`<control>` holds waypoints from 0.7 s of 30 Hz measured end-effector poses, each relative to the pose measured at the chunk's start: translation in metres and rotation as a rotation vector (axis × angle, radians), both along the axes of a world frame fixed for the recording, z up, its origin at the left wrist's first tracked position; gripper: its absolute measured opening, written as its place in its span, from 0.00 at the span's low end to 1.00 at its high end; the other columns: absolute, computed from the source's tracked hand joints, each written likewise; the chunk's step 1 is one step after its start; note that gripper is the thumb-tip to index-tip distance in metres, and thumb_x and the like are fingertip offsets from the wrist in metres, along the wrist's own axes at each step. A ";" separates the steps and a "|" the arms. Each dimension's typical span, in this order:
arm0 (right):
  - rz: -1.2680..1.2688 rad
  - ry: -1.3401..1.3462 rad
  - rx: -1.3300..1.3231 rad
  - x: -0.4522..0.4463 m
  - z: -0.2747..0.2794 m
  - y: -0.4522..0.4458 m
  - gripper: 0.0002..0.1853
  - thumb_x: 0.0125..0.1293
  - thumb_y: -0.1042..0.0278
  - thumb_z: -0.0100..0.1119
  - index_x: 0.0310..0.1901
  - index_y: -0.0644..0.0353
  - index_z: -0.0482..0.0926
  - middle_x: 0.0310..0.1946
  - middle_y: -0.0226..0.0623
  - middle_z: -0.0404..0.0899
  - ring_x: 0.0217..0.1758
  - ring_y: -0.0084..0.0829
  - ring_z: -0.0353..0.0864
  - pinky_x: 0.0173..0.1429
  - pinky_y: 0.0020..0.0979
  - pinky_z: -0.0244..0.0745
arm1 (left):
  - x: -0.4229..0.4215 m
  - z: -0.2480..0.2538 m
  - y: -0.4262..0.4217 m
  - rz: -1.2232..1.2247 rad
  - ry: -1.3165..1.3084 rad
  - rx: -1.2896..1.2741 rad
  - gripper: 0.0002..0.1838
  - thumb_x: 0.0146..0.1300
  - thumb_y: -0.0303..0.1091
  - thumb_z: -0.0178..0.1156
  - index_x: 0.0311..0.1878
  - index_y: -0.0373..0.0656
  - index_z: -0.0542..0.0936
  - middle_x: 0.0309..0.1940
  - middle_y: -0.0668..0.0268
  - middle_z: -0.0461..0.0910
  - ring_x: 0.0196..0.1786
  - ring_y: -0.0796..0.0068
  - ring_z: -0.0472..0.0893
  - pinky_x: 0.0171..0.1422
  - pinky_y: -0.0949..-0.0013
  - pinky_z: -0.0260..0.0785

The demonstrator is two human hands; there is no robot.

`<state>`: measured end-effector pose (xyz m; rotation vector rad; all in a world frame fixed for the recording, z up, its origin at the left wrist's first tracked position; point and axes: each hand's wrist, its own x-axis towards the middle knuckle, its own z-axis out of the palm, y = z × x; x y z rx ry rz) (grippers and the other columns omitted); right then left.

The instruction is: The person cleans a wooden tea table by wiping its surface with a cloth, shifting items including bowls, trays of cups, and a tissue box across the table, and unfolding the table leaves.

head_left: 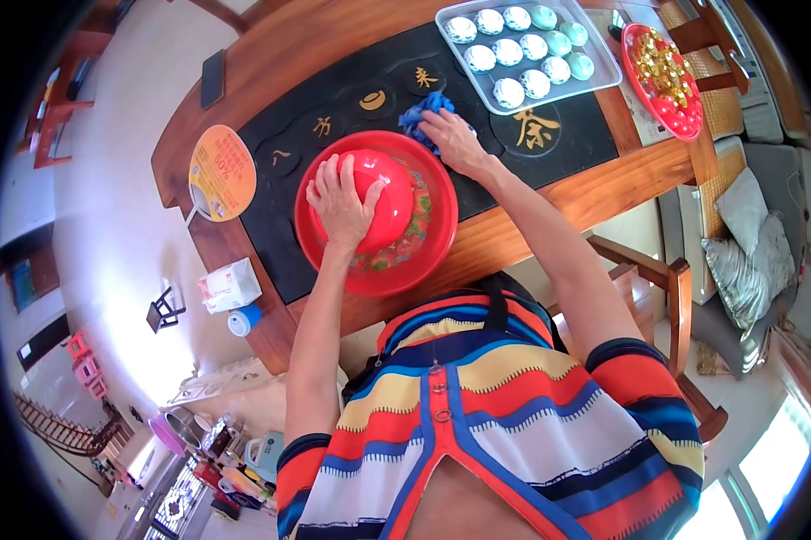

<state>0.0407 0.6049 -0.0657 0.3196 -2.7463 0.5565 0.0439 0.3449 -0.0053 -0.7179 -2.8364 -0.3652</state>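
My left hand (pixel 342 205) lies with spread fingers on a glossy red bowl (pixel 393 200), which looks turned upside down. Under the bowl is a wide red basin (pixel 439 243) with a colourful patterned bottom, partly covered by the bowl and hand. Just beyond the basin's rim, my right hand (pixel 455 141) has its fingers closed on a crumpled blue cloth (pixel 414 117) against the black table inlay. Close to the right hand stands a clear tray (pixel 470 88) holding several patterned white and pale green cups (pixel 508 51).
A red plate (pixel 637 83) of gold-wrapped pieces is at the right end of the wooden table (pixel 549 211). An orange fan (pixel 223 171), a phone (pixel 213 78), a tissue pack (pixel 230 285) and a blue-white cup (pixel 243 321) lie leftward. A wooden chair (pixel 678 306) stands at right.
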 end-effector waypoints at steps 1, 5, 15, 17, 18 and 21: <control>0.107 -0.026 0.003 -0.004 0.000 -0.001 0.15 0.57 0.73 0.53 0.46 0.62 0.78 0.54 0.40 0.74 0.56 0.42 0.71 0.58 0.40 0.70 | 0.000 0.000 0.000 0.007 0.004 0.000 0.34 0.62 0.59 0.54 0.65 0.49 0.66 0.66 0.59 0.63 0.69 0.55 0.61 0.68 0.44 0.49; 0.240 -0.034 0.183 -0.028 0.014 0.003 0.12 0.58 0.70 0.54 0.43 0.58 0.81 0.50 0.35 0.77 0.56 0.37 0.71 0.58 0.35 0.70 | 0.000 -0.002 0.000 0.025 0.008 -0.021 0.34 0.62 0.60 0.55 0.65 0.49 0.66 0.66 0.60 0.63 0.68 0.55 0.62 0.69 0.45 0.49; 0.027 0.026 0.293 -0.090 0.002 -0.016 0.13 0.61 0.69 0.51 0.46 0.58 0.78 0.53 0.38 0.74 0.63 0.43 0.67 0.64 0.41 0.64 | 0.001 0.000 0.001 0.033 -0.043 0.019 0.35 0.59 0.60 0.57 0.64 0.48 0.67 0.66 0.58 0.63 0.70 0.54 0.60 0.71 0.43 0.47; 0.109 0.016 0.227 -0.076 0.006 -0.011 0.13 0.61 0.70 0.50 0.46 0.60 0.77 0.53 0.40 0.73 0.61 0.43 0.68 0.62 0.41 0.64 | 0.000 0.001 0.001 0.024 -0.049 0.035 0.35 0.59 0.59 0.57 0.64 0.48 0.67 0.66 0.57 0.63 0.70 0.54 0.60 0.71 0.43 0.45; 0.105 0.020 0.228 -0.065 0.009 -0.008 0.13 0.61 0.70 0.50 0.46 0.60 0.77 0.53 0.40 0.73 0.61 0.43 0.68 0.62 0.41 0.64 | -0.002 0.001 0.001 0.020 -0.045 0.036 0.35 0.59 0.59 0.57 0.64 0.48 0.67 0.66 0.57 0.63 0.70 0.54 0.60 0.71 0.43 0.45; 0.138 0.000 0.135 -0.015 0.007 -0.001 0.13 0.60 0.70 0.49 0.46 0.63 0.76 0.53 0.41 0.73 0.59 0.44 0.68 0.60 0.42 0.65 | 0.001 0.001 0.001 0.034 -0.073 0.024 0.35 0.59 0.59 0.58 0.65 0.48 0.67 0.67 0.57 0.63 0.70 0.54 0.59 0.72 0.43 0.44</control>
